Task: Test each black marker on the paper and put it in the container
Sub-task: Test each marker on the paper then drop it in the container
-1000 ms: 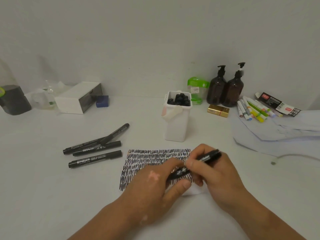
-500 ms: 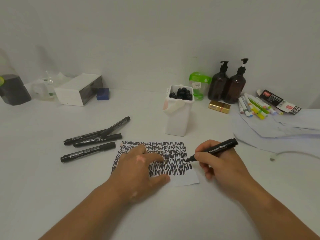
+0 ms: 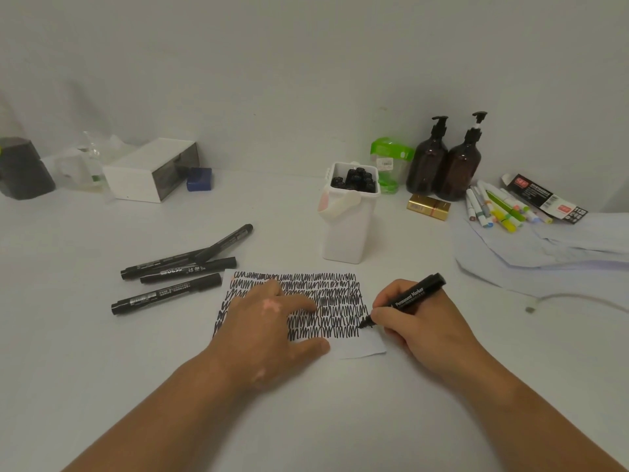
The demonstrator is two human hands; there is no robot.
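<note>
Fingers of the right hand (image 3: 422, 321) pinch an uncapped black marker (image 3: 406, 299), its tip touching the scribbled paper (image 3: 360, 347) at its right edge. Flat, fingers spread, the left hand (image 3: 269, 330) presses the sheet down. Behind stands the white container (image 3: 345, 233), holding markers.

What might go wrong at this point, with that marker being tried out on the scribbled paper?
1. The marker in the right hand writes close to the right edge of the paper. It is labelled permanent, so a slip would likely stain the white table.
2. Scribbles almost fill the paper, so the loose markers lying to the left may find little clean space for a clear test.
</note>
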